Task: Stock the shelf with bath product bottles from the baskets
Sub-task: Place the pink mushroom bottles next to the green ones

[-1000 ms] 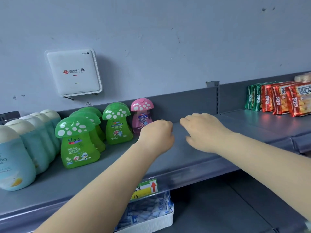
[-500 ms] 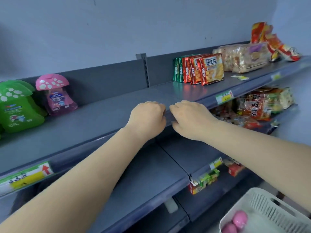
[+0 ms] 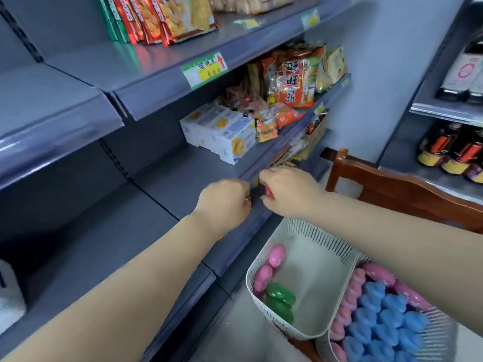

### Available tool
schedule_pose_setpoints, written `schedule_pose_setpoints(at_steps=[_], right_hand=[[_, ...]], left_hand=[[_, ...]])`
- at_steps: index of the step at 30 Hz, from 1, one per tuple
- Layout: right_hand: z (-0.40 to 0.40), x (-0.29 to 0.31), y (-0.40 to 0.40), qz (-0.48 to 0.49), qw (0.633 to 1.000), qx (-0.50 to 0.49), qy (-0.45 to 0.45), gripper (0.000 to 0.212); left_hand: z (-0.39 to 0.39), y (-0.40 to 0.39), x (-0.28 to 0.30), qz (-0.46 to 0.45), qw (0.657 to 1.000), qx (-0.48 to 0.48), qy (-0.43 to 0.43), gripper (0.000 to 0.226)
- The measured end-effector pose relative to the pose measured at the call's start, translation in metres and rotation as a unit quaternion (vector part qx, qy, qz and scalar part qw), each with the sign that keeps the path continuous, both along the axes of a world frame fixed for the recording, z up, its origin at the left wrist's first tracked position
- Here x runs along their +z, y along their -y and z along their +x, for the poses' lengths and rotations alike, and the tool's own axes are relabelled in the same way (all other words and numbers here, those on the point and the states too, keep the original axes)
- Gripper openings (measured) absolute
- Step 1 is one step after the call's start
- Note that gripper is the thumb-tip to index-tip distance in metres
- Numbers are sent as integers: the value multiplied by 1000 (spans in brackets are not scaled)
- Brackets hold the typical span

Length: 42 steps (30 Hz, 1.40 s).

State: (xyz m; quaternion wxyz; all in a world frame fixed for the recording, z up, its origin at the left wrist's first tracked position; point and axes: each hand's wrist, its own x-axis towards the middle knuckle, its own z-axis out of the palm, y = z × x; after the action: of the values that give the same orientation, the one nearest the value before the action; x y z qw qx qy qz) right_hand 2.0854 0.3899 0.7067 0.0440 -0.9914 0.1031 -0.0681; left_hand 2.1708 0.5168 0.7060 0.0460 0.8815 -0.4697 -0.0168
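Head view: left hand (image 3: 224,202) and right hand (image 3: 287,192) curled empty above white basket (image 3: 313,257); pink bottles (image 3: 271,262) inside.

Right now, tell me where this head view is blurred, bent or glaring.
Head view: motion blur smears the blue bottles and the right basket at lower right; both hands, left and right, look soft; wide-angle distortion tilts the shelves; red-green reflections sheen the top shelf under the snack packs.
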Motion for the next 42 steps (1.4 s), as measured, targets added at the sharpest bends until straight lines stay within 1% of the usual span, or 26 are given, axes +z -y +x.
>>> schedule_pose_setpoints(at_steps=[2,5,7,8,10,12,13,16,20,23,25,26,27,29,30,32,35,38,40,42], right_hand=[[-6,-31,19,51,997,-43,-30,25],[-16,-85,40,126,985,-90,-70,27],[-24,-125,50,166,974,-118,-96,30],[-28,-144,53,192,966,-136,-105,32],[-34,-183,57,249,946,-170,-118,34],[-37,-220,60,297,926,-194,-125,35],[-36,-237,61,315,918,-206,-125,36],[-30,-287,62,365,896,-231,-107,39],[-15,-349,65,408,871,-259,-84,45],[-6,-386,68,456,836,-298,-60,57],[-1,-406,71,493,807,-322,-45,67],[0,-416,72,503,799,-326,-48,72],[1,-425,73,509,795,-325,-60,78],[2,-439,75,527,783,-319,-85,84],[3,-446,74,537,776,-317,-90,84],[5,-456,74,553,765,-320,-83,80],[6,-467,76,560,752,-344,-54,67],[1,-475,78,554,749,-362,-32,55],[-6,-473,78,549,750,-368,-25,48],[-13,-465,80,562,740,-370,-5,45]], left_hand=[[-3,19,-32,13,999,-2,-49,18],[-8,42,-86,16,990,4,-141,16],[-13,55,-128,23,977,17,-209,12],[-16,60,-149,33,970,22,-240,14],[-23,69,-194,63,956,23,-286,15],[-27,74,-238,87,951,27,-295,7],[-27,75,-259,90,950,38,-298,7],[-24,82,-315,84,950,73,-290,23],[-15,100,-374,81,934,115,-328,28],[-11,112,-403,83,921,121,-360,40],[-10,118,-417,84,917,114,-373,42],[-10,120,-422,79,915,119,-378,42],[-10,121,-427,91,918,124,-367,45],[-11,125,-432,139,931,112,-318,59],[-11,126,-435,154,936,104,-300,65],[-11,128,-441,160,938,96,-291,69],[-9,134,-448,150,941,87,-291,68],[-7,137,-450,136,940,77,-302,66],[-8,136,-447,126,941,59,-309,66],[-9,134,-439,106,940,40,-321,63]])
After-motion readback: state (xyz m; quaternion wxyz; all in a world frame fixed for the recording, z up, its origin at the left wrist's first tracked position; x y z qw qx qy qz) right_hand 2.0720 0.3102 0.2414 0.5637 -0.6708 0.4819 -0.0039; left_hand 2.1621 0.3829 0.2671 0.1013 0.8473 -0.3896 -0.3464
